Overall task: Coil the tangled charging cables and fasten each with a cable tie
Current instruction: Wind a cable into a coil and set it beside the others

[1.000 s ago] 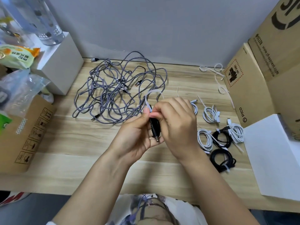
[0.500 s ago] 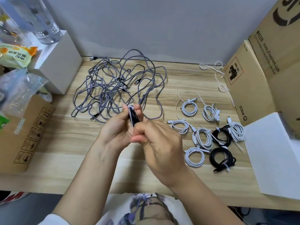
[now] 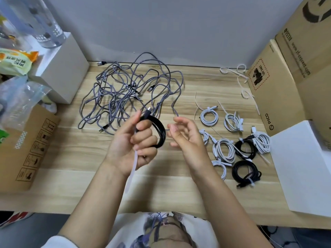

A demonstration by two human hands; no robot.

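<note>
1. The black coiled cable (image 3: 160,131) is held above the worktop (image 3: 75,165) at mid-frame. It looks light and springy, so the loops would likely fan out if let go; the best hold is across the bundle where the loops lie together.
2. The left hand (image 3: 133,145) has its fingers curled round the coil's 9 o'clock side and also holds the white cable tie (image 3: 133,169), whose thin, limp tail hangs toward 6 o'clock. The tie looks slick and is best pinched near its end.
3. The right hand (image 3: 186,138), at 3 o'clock of the coil, is loosely spread and holds nothing.
4. The grey braided tangle (image 3: 130,90) lies at 12 o'clock; it is soft and prone to snag.
5. The finished coils (image 3: 234,140) lie at 3 o'clock, with spare ties (image 3: 240,77) toward 1 o'clock.
</note>
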